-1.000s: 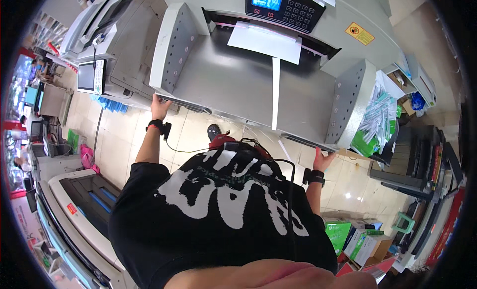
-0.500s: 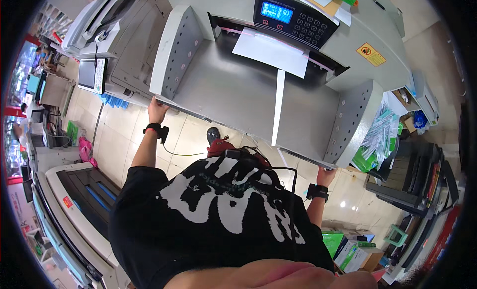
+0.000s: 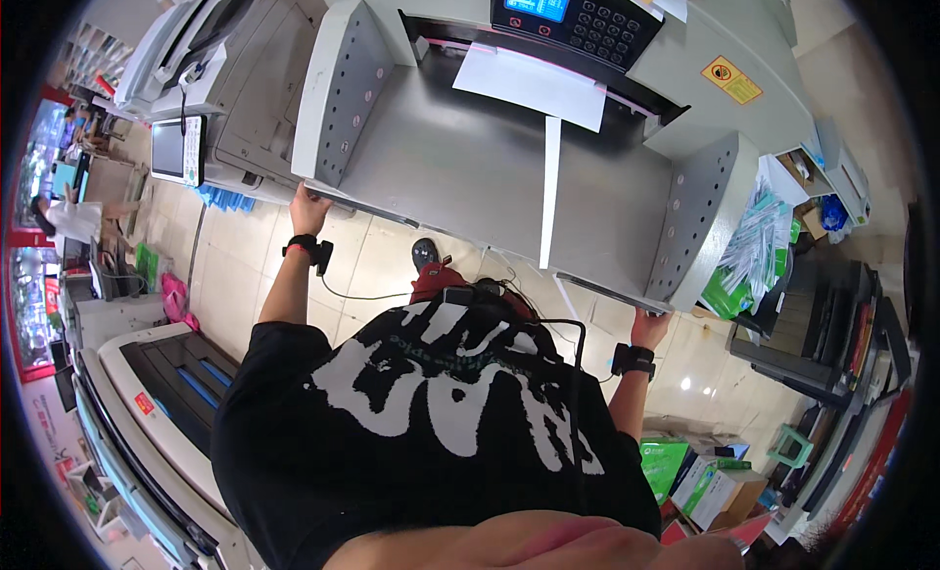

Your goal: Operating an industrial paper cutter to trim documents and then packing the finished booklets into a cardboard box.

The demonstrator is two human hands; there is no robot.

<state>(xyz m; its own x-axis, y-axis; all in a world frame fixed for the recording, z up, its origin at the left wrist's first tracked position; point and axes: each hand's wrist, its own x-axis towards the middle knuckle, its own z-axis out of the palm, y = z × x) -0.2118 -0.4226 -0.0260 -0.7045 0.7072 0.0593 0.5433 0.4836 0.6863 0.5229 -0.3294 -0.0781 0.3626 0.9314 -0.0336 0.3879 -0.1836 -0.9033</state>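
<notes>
I stand at a large grey paper cutter (image 3: 460, 168) with perforated side wings. My left hand (image 3: 308, 210), a black band on its wrist, grips the table's front edge below the left wing. On the right, my right hand (image 3: 649, 327) holds the same edge below the right wing, fingertips hidden underneath. A white sheet stack (image 3: 529, 85) lies at the back of the table under the blade slot. A thin white strip (image 3: 548, 193) runs forward from it. Above sits a dark keypad panel with a blue screen (image 3: 573, 17).
A grey copier (image 3: 225, 71) with a touch screen (image 3: 176, 149) stands to the left. A wide printer (image 3: 147, 394) is at lower left. Green and white boxes (image 3: 700, 482) sit at lower right, black trays (image 3: 822, 325) at the right. A person (image 3: 59, 217) is far left.
The view has tipped toward the cutter, so the machine looks larger and closer. Both hands stay on the table's front edge, and the sheet stack has not moved.
</notes>
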